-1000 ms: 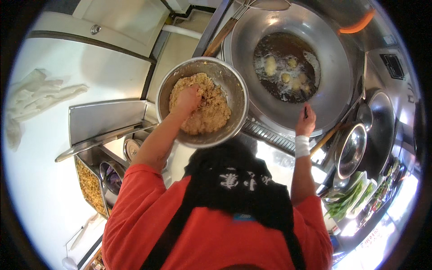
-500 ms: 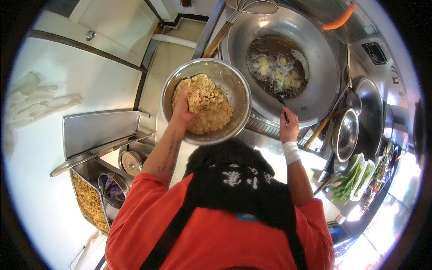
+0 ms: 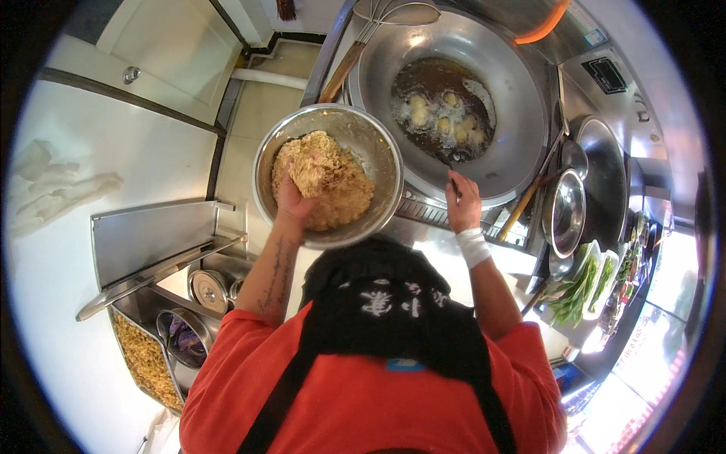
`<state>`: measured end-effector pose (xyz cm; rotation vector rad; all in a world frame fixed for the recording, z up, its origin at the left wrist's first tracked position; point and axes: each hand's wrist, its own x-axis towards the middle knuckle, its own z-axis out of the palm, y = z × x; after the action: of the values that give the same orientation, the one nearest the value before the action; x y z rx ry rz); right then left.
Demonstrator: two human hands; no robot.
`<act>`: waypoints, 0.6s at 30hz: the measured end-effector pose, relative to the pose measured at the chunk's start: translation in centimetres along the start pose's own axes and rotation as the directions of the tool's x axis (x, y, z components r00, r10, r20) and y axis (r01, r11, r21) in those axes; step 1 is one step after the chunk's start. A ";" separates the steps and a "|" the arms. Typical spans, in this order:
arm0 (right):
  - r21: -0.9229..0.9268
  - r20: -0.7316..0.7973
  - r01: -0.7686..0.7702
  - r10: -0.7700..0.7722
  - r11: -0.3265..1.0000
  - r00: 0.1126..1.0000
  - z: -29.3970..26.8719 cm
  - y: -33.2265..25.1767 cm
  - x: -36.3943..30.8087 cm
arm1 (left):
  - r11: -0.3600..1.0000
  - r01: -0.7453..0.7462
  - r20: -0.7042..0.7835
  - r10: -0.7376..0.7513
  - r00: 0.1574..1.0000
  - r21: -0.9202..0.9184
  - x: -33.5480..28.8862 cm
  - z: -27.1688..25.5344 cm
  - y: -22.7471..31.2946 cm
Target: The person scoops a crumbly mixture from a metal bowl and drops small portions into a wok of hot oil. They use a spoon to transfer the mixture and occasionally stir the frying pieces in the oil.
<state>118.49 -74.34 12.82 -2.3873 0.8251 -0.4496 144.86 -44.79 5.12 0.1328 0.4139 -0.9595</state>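
Note:
A steel mixing bowl (image 3: 387, 155) holds a lumpy, golden-tan mixture (image 3: 349, 198). My left hand (image 3: 293, 200) is in the bowl, its fingers wrapped round a clump of the mixture and partly hidden by it. To the right, my right hand (image 3: 464, 206), white wrap at its wrist, closes on the handle of a small dark spoon (image 3: 448, 164). The spoon's head points at the oil over the wok's near edge. In the large steel wok (image 3: 522, 121), several pale round balls (image 3: 419, 113) fry in bubbling dark oil (image 3: 446, 72).
A wood-handled wire strainer (image 3: 349, 64) rests left of the wok. Right of it lie a long wooden handle (image 3: 522, 200), a steel bowl (image 3: 581, 216) and green vegetables (image 3: 578, 295). A tray of yellowish food (image 3: 144, 352) and a pot with purple pieces (image 3: 184, 339) stand lower left.
The whole view has shifted, moving the scene slightly left. My left hand has gathered up a larger clump. The spoon has tilted, and my right hand keeps its place by the wok's near edge.

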 end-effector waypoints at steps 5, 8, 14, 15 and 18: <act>-0.027 0.021 0.009 -0.008 1.000 1.000 0.3 0.3 0.0 | 0.978 -0.074 0.072 0.061 0.996 0.195 -0.8 0.6 -2.0; 0.011 0.010 0.024 -0.024 1.000 1.000 0.8 0.2 0.0 | 0.987 -0.040 -0.014 0.043 0.999 0.155 -0.6 0.9 -2.4; 0.083 0.029 0.027 -0.030 0.996 0.999 1.3 -2.3 0.5 | 0.962 -0.069 -0.205 0.126 0.971 0.264 -1.2 2.5 -2.3; 0.102 0.033 0.008 -0.011 0.995 0.999 1.2 -3.0 0.6 | 0.959 -0.076 -0.236 0.143 0.961 0.272 -1.4 3.0 -2.2; 0.161 -0.001 0.115 -0.116 0.980 0.993 1.5 -4.8 1.3 | 0.920 -0.081 -0.233 0.182 0.955 0.384 -1.4 3.8 -2.6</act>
<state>122.32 -71.44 14.71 -2.2927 0.6239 -0.5319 143.13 -46.29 9.33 0.6342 0.4586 -0.8795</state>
